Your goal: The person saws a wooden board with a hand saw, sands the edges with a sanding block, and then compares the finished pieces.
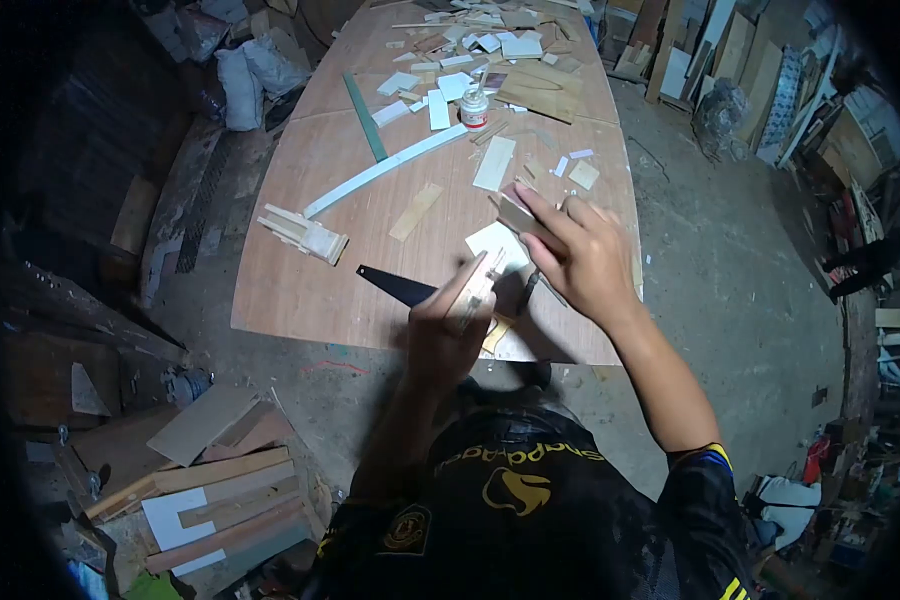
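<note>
My left hand [448, 325] is closed around a small wooden piece [476, 280] held upright near the front edge of the plywood table [300, 290]. My right hand [575, 250] grips a flat wooden piece [515, 213] between thumb and fingers, just right of and above the left hand. A thin dark tool [526, 292] pokes down below the right hand; which hand holds it I cannot tell. A white sheet [492, 243] lies under both hands. A black saw blade [395, 286] lies on the table left of my left hand.
A small wooden assembly [305, 235] sits at the table's left. A long white strip [385, 170], a green strip [365, 117] and a glue bottle [474, 105] lie farther back among several wood offcuts. Boards are stacked on the floor at the lower left [210, 500].
</note>
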A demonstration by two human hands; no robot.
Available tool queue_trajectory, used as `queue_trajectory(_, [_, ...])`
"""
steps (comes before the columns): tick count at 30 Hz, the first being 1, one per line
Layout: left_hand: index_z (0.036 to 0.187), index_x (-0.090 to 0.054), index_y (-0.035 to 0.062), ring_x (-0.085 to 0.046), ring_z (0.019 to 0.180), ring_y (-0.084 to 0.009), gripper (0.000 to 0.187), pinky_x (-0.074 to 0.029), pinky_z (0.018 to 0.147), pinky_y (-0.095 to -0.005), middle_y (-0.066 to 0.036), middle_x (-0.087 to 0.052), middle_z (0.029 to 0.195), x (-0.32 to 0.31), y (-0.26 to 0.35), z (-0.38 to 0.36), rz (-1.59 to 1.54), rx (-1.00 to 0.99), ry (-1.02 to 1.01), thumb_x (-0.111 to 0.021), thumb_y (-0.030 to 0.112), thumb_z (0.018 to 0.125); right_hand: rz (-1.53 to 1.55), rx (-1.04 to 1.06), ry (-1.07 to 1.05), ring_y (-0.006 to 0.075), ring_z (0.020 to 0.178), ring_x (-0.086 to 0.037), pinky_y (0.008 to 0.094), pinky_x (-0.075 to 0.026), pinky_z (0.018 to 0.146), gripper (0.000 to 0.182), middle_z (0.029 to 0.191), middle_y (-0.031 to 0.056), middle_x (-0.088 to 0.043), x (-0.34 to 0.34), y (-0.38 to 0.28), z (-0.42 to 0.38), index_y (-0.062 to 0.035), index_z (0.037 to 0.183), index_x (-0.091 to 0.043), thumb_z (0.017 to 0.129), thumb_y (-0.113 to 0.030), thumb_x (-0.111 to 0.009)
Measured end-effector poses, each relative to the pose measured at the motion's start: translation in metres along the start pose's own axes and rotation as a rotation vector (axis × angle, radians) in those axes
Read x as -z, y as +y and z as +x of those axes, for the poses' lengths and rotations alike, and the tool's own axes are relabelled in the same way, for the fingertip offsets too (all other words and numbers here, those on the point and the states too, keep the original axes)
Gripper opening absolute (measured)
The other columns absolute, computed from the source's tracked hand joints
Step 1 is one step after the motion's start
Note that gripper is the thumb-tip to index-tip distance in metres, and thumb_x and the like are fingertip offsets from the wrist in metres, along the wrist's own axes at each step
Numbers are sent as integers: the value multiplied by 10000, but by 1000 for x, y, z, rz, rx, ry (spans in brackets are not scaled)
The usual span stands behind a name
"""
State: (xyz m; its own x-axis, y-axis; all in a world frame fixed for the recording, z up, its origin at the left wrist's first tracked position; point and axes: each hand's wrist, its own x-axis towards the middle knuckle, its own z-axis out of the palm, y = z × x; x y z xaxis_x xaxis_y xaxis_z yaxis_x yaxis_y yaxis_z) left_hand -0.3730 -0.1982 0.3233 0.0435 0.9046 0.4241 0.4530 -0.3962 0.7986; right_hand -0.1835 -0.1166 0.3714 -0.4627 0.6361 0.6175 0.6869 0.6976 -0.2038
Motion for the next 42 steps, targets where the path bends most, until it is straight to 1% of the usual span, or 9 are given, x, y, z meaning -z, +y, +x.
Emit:
queue_trajectory(8, [1192, -661, 55, -700, 1008, -331, 309, -558, 836, -350, -237, -674, 1136, -18, -34, -7, 276, -50, -333, -677, 68, 883, 182, 77, 21, 251, 629, -484, 382, -391, 605, 565, 683, 74, -453, 17, -19, -15, -89, 1253, -685, 708, -192, -794])
queue_trajectory(10, [1129, -687, 47, -714, 970, -245, 250, -554, 823, -338, -209, -691, 1133, -31, -9, -6, -144, 176, -34, -698, 55, 880, -114, -103, -87, 255, 686, -563, 397, -440, 611, 511, 720, 71, -515, 9, 20, -21, -276, 1313, -648, 812, -213, -726])
queue_trajectory(12, [1126, -684, 22, -688, 953, -179, 233, -537, 829, -328, -170, -703, 1115, -30, 14, -8, -371, 340, -75, -695, 60, 896, 186, -454, -400, 347, 893, -661, 435, -525, 795, 509, 934, 142, -683, -17, 78, -58, -220, 1328, -634, 828, -239, -730])
queue_trajectory(16, [1122, -664, -31, -652, 877, -158, 208, -524, 799, -321, -131, -699, 1055, -27, -22, 13, -384, 332, -28, -646, 47, 929, 493, -631, 120, 251, 1081, -674, 347, -497, 942, 532, 1210, 189, -681, -4, 93, -103, -84, 1355, -602, 856, -208, -740])
queue_trajectory(34, [1158, -562, -22, -653, 1014, -237, 437, -491, 913, -352, -134, -678, 1088, -274, -232, -48, -360, 995, 68, -778, 200, 849, 814, -1588, -237, 178, 1103, -616, 301, -476, 964, 517, 1216, 136, -666, -21, 135, -327, -58, 1346, -598, 879, -213, -756])
queue_trajectory(38, [1219, -542, -27, -648, 1043, -246, 505, -491, 918, -356, -152, -673, 1143, -312, -242, -48, -165, 997, -80, -770, 240, 856, 687, -1353, -258, 193, 1054, -643, 309, -508, 894, 537, 1164, 127, -689, -17, 156, -348, -52, 1332, -600, 867, -262, -770])
queue_trajectory(40, [1253, -528, -21, -649, 1026, -229, 492, -503, 886, -349, -144, -677, 1142, -329, -248, -50, -77, 989, -113, -745, 218, 882, 666, -1458, -297, 88, 644, -582, 264, -460, 523, 588, 942, 35, -688, -7, 170, -348, -101, 1390, -573, 857, -252, -770])
queue_trajectory(41, [1245, -532, -21, -652, 1014, -230, 482, -502, 885, -350, -143, -675, 1146, -337, -247, -50, 4, 904, -73, -736, 234, 890, 644, -1408, -337, 232, 1062, -656, 352, -512, 893, 576, 1222, 143, -677, -9, 183, -361, -41, 1337, -594, 867, -330, -757])
queue_trajectory(42, [1237, -537, -22, -655, 1002, -231, 474, -500, 883, -350, -142, -674, 1149, -344, -256, -54, 86, 818, -32, -727, 250, 899, 654, -1408, -349, 232, 1062, -656, 352, -512, 893, 576, 1222, 143, -677, -5, 192, -365, -41, 1337, -594, 867, -330, -757])
